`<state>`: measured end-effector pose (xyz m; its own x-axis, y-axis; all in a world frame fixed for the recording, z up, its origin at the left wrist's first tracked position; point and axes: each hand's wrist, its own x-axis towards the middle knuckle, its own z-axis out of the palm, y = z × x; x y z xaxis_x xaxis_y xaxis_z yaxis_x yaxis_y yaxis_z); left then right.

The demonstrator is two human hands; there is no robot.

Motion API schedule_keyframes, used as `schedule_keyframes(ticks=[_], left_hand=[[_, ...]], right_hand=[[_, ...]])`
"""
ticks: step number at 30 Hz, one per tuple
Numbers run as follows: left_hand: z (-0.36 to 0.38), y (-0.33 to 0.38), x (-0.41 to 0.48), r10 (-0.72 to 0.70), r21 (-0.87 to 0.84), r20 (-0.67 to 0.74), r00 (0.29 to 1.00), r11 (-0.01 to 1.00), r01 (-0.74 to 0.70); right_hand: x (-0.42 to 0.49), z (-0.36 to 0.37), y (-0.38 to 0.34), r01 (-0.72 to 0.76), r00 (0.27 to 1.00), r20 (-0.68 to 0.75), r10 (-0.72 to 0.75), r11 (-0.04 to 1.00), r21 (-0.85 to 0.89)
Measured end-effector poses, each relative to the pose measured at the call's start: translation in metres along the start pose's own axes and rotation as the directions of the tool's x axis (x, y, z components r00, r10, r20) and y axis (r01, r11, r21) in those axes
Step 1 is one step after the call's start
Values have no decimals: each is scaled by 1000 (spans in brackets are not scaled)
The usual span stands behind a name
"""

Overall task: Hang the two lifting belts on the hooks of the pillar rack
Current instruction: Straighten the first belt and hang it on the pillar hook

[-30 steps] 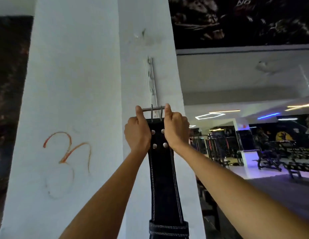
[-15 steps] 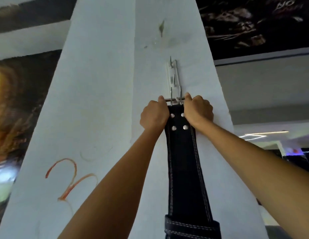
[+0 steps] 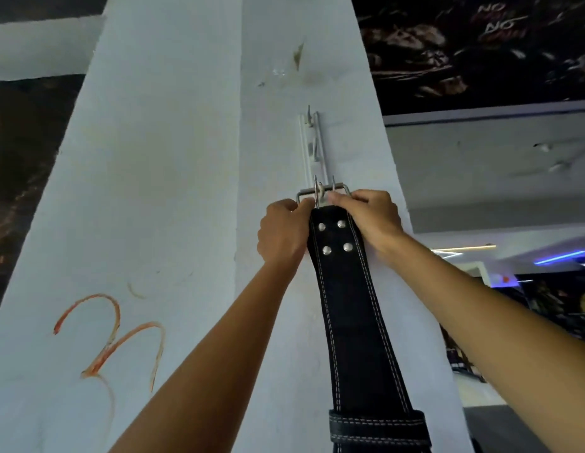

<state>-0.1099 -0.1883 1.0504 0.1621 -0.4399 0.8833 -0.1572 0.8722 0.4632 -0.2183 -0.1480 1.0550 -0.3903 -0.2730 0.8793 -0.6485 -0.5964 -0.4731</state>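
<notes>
A black lifting belt with white stitching and silver rivets hangs down the face of a white pillar. Its steel buckle is at the top, lying over the lowest hook of a white vertical rack fixed to the pillar. My left hand grips the belt's top left edge by the buckle. On the other side my right hand grips the top right edge, its fingers on the buckle frame. Only one belt is in view.
An orange scrawl marks the pillar's left face. To the right, past the pillar, are a dark mural, a ceiling with lit strips and dim gym equipment low down.
The view has tilted up and closed in on the pillar. Both hands have lifted the belt's buckle up the rack, and it now sits over the lowest hook.
</notes>
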Motion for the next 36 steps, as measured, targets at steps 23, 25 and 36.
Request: schedule_keyframes(ticks=[23, 25, 36], left_hand=[[12, -16, -54, 76, -155, 30, 997, 985, -70], [6, -29, -84, 138, -226, 69, 988, 967, -120], [-52, -121, -312, -145, -246, 371, 917, 937, 247]], right_hand=[[-41, 9, 25, 100, 992, 61, -109, 987, 129], [-70, 5, 36, 103, 985, 121, -127, 978, 184], [-320, -45, 125, -312, 949, 121, 292, 928, 206]])
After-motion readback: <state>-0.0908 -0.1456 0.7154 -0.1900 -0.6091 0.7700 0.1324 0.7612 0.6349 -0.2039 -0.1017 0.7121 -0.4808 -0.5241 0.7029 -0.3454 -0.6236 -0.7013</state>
